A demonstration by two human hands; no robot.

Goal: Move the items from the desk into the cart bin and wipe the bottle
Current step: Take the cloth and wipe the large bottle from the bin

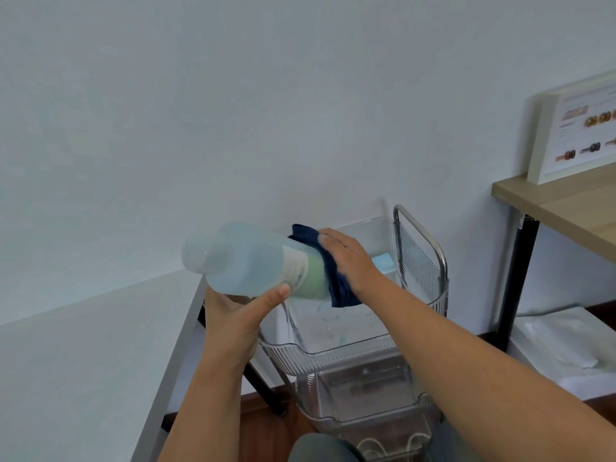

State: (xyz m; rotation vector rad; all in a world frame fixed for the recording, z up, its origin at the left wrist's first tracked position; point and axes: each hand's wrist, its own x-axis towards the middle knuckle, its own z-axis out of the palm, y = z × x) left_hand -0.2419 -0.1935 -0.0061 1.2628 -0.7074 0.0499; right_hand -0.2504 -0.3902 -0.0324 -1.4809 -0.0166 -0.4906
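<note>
A large translucent pale-blue bottle (246,258) with a green label lies tilted on its side in the air above the clear cart bin (336,351). My left hand (240,311) grips it from below, thumb on its side. My right hand (346,258) presses a dark blue cloth (333,278) around the bottle's base end, fingers fairly straight over the cloth. A light blue item (383,263) lies inside the top bin at its far side.
A white desk (83,361) fills the lower left. The clear cart has a metal handle (420,235) and lower tiers (363,395). A wooden table (566,208) at the right carries a white framed picture (580,131). White bedding (560,341) lies under it.
</note>
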